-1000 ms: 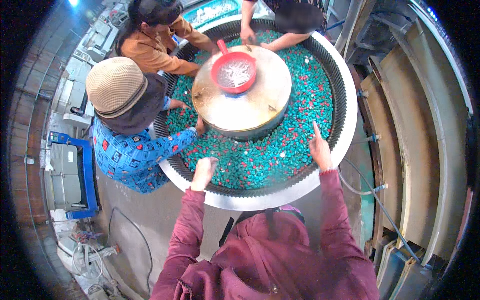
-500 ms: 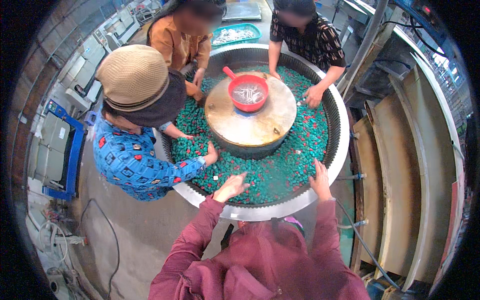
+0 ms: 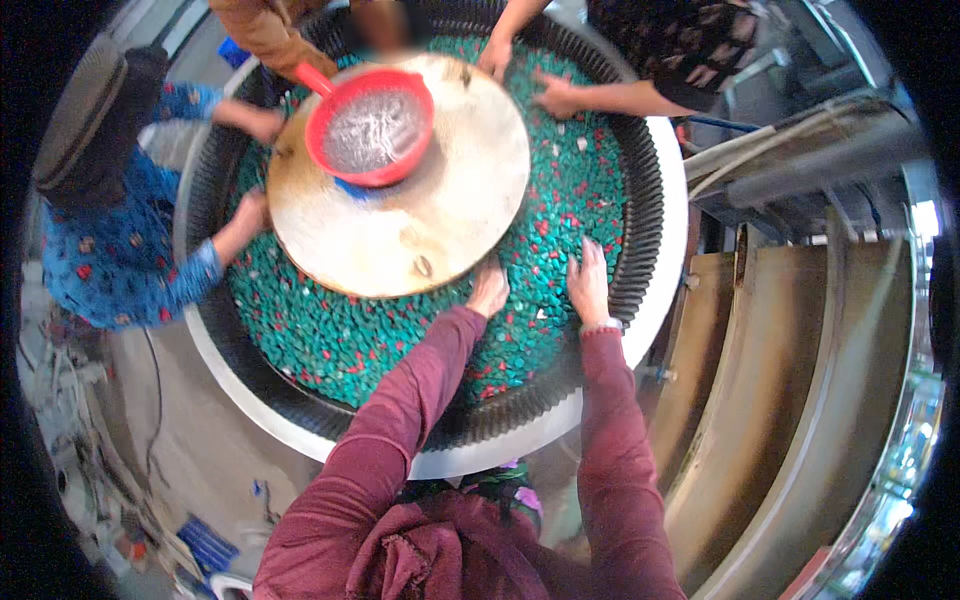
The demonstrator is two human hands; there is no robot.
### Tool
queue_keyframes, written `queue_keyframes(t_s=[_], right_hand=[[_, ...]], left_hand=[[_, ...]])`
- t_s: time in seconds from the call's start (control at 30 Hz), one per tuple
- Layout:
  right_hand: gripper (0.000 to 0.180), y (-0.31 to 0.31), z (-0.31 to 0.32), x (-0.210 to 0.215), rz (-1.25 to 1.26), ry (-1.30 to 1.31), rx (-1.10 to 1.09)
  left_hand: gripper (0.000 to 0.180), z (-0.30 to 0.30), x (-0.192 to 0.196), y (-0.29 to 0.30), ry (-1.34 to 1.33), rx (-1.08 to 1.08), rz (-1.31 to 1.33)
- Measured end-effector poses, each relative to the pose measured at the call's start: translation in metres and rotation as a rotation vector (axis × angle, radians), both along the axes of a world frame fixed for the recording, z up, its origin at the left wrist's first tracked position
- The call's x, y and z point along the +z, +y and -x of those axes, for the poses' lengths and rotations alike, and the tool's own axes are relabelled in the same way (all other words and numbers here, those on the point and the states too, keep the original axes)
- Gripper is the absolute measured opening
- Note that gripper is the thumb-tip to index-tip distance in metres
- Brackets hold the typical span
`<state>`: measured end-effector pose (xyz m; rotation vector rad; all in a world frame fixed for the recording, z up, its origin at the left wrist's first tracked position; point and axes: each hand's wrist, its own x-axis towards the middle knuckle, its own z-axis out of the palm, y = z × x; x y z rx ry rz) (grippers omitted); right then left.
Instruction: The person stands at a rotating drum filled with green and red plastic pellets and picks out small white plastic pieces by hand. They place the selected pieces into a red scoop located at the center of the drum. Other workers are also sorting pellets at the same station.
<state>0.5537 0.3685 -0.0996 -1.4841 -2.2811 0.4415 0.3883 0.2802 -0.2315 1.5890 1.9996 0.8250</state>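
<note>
A round tub (image 3: 655, 250) with a ribbed dark inner wall and pale rim holds a thick layer of small green and red pieces (image 3: 330, 335). My left hand (image 3: 489, 288) reaches into them beside the round lid-like centre top (image 3: 470, 190), its fingers stretched forward and partly hidden. Over the pieces near the right wall, my right hand (image 3: 590, 284) is open, fingers extended and nothing seen in it. On the centre top rests a red long-handled strainer (image 3: 322, 150) with thin silvery pieces inside.
A person in a patterned blue top (image 3: 120, 260) works at the left. Another in orange (image 3: 265, 35) stands at the far left, and a third person's hand (image 3: 560, 97) is among the pieces at the far right. Curved tan panels (image 3: 760, 370) stand right of the tub.
The view has shifted closer over the tub. My left hand has reached further in, to the edge of the centre top. My right hand has also moved deeper over the pieces.
</note>
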Motion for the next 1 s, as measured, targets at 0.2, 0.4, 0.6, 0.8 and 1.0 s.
queue_keyframes(t_s=[0.2,0.4,0.6,0.8,1.0], right_hand=[[0.032,0.073,0.012,-0.094,0.089,-0.036,0.295],[0.034,0.068,0.059,-0.098,0.217,-0.196,0.382],[0.075,0.029,0.079,-0.086,0.723,-0.634,0.219],[0.064,-0.038,0.034,-0.152,1.031,-0.591,0.311],[0.045,-0.137,0.056,-0.143,1.125,0.204,0.641]], left_hand=[[0.031,-0.020,-0.033,0.021,0.012,0.107,0.441],[0.035,0.025,-0.065,0.017,0.300,-0.334,0.455],[0.036,0.043,-0.087,0.008,0.152,-0.307,0.347],[0.037,0.067,-0.063,-0.070,-0.061,-0.563,0.211],[0.038,0.135,-0.007,-0.141,-0.373,-0.731,0.017]])
